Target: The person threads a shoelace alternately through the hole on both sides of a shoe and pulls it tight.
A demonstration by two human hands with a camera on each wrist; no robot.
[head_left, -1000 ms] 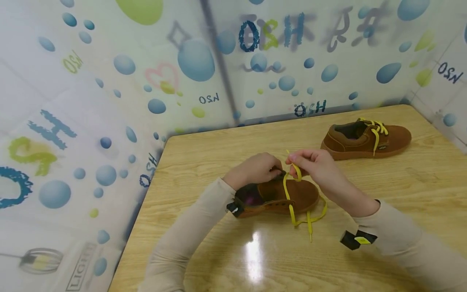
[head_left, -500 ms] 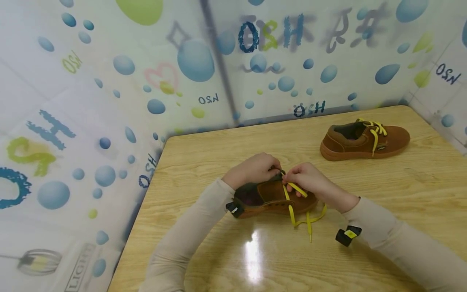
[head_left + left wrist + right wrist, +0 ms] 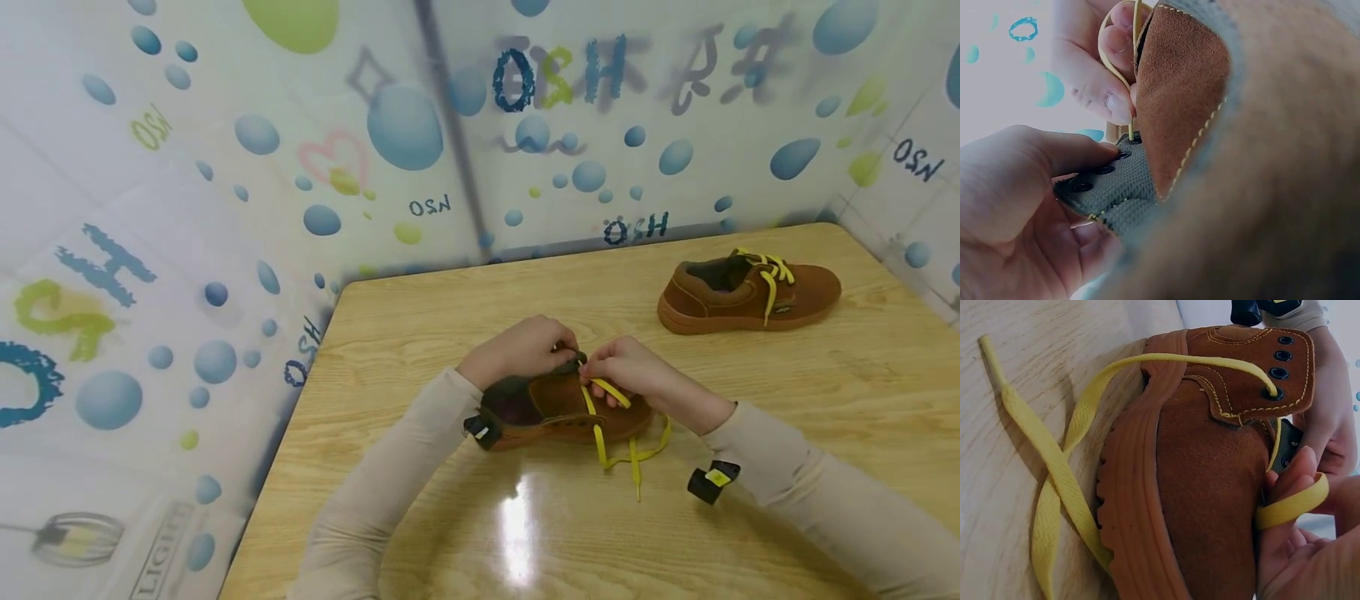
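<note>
A brown suede shoe (image 3: pixel 553 393) lies on its sole, toe to the right, in the head view. My left hand (image 3: pixel 517 348) grips its far eyelet flap (image 3: pixel 1125 178), thumb on the lining beside the black eyelets. With thumb and fingers, my right hand (image 3: pixel 636 375) pinches the yellow shoelace (image 3: pixel 1131 128) at the flap's endmost eyelet; whether the tip is through it I cannot tell. A loop of lace bends over the right fingers in the right wrist view. The lace's other part passes through an eyelet of the near flap (image 3: pixel 1294 381) and trails onto the table.
A second brown shoe (image 3: pixel 798 296), laced in yellow, stands at the back right of the wooden table (image 3: pixel 420 317). A wall (image 3: pixel 480 192) printed with blue and green drops rises behind the table. Black cameras sit on both wrists.
My right hand has come down and left with the lace, from above the toe to the far flap, then stayed nearly still. My left hand keeps its grip on the flap.
</note>
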